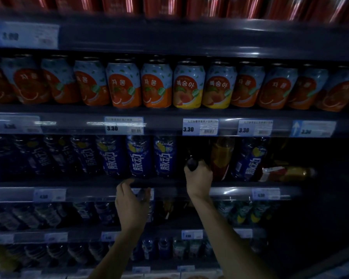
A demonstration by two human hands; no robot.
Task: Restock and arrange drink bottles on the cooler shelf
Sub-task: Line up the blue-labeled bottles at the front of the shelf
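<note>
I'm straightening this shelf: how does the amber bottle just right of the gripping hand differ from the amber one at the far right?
The amber bottle beside the right hand stands upright; the far-right bottle lies on its side. The upright one sits between the hand's dark bottle and a blue bottle; the lying one is beyond that blue bottle. Both hold amber drink, show red on the label and share one shelf.

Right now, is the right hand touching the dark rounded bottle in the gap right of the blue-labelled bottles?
Touching. The head view shows the right hand with fingers wrapped round the dark rounded bottle.
</note>
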